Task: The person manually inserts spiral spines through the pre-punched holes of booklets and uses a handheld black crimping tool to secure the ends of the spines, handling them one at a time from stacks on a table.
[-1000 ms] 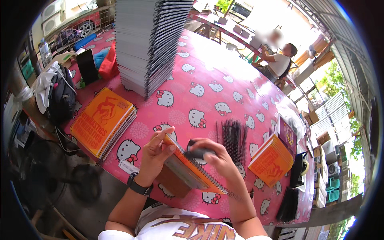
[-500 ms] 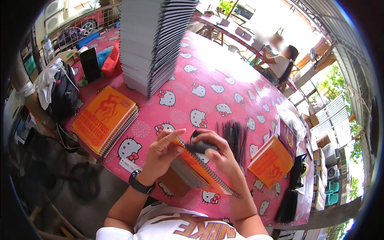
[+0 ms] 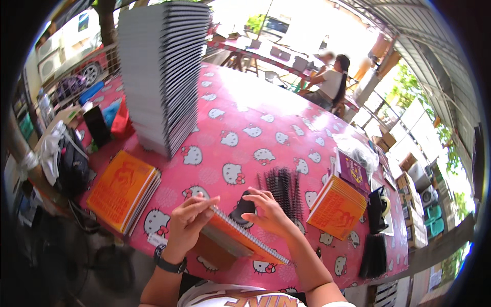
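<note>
From left hand (image 3: 190,217), notebook (image 3: 239,236) slants lengthwise down-right

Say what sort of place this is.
Probably a roofed, open-sided workspace for binding notebooks: loose black spiral coils and a tall stack of white-paged, coil-bound books sit on the pink cartoon-patterned table, near an orange-covered, spiral-bound notebook in hand.

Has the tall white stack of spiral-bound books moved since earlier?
No; the stack stands beside the same cat face on the pink tablecloth; the view shifted.
</note>
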`<state>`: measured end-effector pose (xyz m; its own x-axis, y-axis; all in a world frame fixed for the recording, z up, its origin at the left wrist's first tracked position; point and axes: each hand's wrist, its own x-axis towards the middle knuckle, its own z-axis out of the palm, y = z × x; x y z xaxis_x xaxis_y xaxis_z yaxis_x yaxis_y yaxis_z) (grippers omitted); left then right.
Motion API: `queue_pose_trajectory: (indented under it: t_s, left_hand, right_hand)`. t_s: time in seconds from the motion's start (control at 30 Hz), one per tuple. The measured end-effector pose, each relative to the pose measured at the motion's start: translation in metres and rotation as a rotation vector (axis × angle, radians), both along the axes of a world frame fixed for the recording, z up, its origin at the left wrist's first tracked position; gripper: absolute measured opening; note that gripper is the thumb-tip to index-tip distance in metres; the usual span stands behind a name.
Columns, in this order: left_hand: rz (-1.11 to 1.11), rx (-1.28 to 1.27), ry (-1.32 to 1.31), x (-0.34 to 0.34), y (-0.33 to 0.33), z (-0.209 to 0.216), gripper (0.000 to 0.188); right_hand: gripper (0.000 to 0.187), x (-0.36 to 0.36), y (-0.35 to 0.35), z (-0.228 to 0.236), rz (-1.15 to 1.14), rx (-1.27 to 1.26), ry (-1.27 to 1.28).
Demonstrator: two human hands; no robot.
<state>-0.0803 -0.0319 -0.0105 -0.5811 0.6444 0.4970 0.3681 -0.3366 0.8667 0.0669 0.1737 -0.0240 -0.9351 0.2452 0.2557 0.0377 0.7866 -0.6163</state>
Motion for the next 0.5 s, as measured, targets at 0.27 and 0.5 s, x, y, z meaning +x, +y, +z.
queue_pose_trajectory:
  t_s: [0.27, 0.5]
  left_hand:
    - [-0.150, 0.071, 0.215, 0.047, 0.025, 0.053, 0.013]
    - [-0.197, 0.105, 0.222, 0.061, 0.028, 0.052, 0.013]
  right_hand:
    - [0.025, 0.042, -0.068, 0.101, -0.056, -0.311, 0.335]
    - [0.025, 0.053, -0.071, 0.099, -0.042, -0.173, 0.389]
